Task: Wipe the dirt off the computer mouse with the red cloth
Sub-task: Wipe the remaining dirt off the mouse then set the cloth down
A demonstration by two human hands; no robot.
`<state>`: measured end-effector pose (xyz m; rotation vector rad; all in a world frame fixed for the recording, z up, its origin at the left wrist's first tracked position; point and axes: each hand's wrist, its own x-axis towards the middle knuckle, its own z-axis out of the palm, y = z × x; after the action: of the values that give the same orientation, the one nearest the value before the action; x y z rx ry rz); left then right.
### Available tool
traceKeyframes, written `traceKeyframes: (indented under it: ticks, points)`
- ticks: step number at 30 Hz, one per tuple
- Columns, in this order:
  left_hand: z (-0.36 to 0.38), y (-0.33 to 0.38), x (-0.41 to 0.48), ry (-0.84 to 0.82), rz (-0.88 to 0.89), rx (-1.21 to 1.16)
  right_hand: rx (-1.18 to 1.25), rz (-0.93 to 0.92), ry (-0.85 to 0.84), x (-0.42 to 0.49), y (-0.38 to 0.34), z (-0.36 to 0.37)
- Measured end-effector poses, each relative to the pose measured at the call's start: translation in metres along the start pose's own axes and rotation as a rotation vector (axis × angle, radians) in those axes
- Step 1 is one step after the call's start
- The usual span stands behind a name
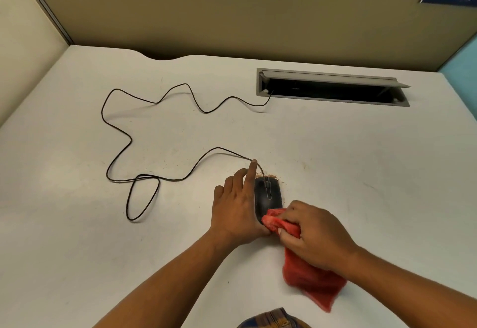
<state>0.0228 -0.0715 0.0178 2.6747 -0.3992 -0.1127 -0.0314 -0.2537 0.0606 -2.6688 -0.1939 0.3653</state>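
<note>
A black computer mouse (268,193) lies on the white desk (77,224), with brown dirt (271,174) scattered around its front end. My left hand (236,208) rests flat against the mouse's left side, index finger stretched forward along it and thumb near the mouse's rear. My right hand (313,234) is closed on a bunched part of the red cloth (309,276) and presses it onto the rear of the mouse. The rest of the cloth trails on the desk under my right wrist. The mouse's back end is hidden by cloth and hands.
The mouse's black cable (116,131) loops widely over the left half of the desk and runs into an open grey cable slot (333,87) at the back. Beige partition walls (232,17) close the desk at the back and left.
</note>
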Motion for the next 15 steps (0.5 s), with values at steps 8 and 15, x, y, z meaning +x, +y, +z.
traceKeyframes:
  ticks: [8,15]
  points:
    - [-0.012,0.005,-0.008,0.036,0.046,-0.051,0.137,0.050,0.118,-0.008,0.005,-0.009]
    - [-0.031,0.042,-0.033,-0.031,-0.219,-0.909,0.314,0.017,0.216,-0.011,-0.005,-0.020]
